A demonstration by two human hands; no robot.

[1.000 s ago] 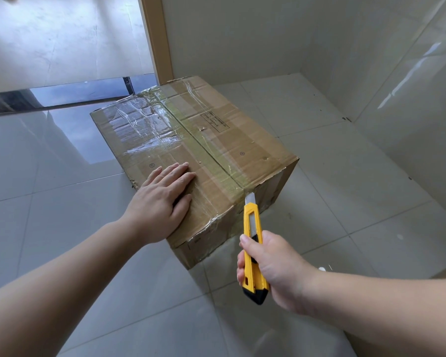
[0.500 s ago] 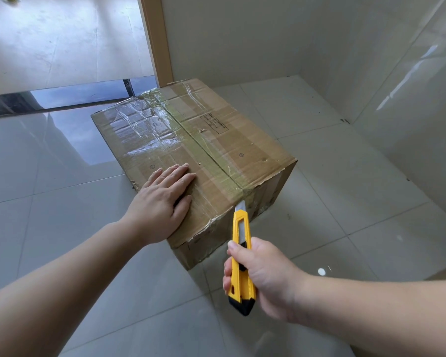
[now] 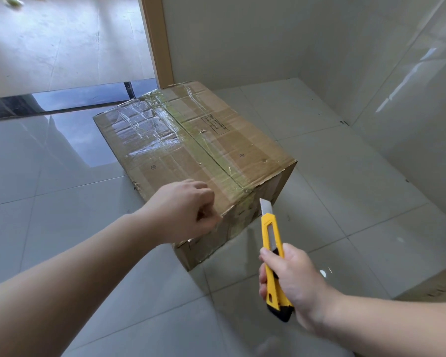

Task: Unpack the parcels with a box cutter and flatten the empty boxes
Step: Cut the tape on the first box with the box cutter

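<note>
A taped brown cardboard box sits closed on the tiled floor, with clear tape along its centre seam and down the near side. My left hand hovers at the box's near top edge with its fingers curled; nothing shows in its grasp. My right hand grips a yellow box cutter with black end and the blade out. The blade tip points up at the near side of the box, just right of the taped seam, a little short of the cardboard.
A wooden door frame and pale walls stand just behind and right of the box. A dark threshold strip runs at the left. A brown cardboard edge shows at the lower right. Glossy floor tiles surround the box.
My left hand lifted off the box top, drew back to the near edge and curled its fingers. My right hand shifted right and pulled the cutter slightly away from the box side.
</note>
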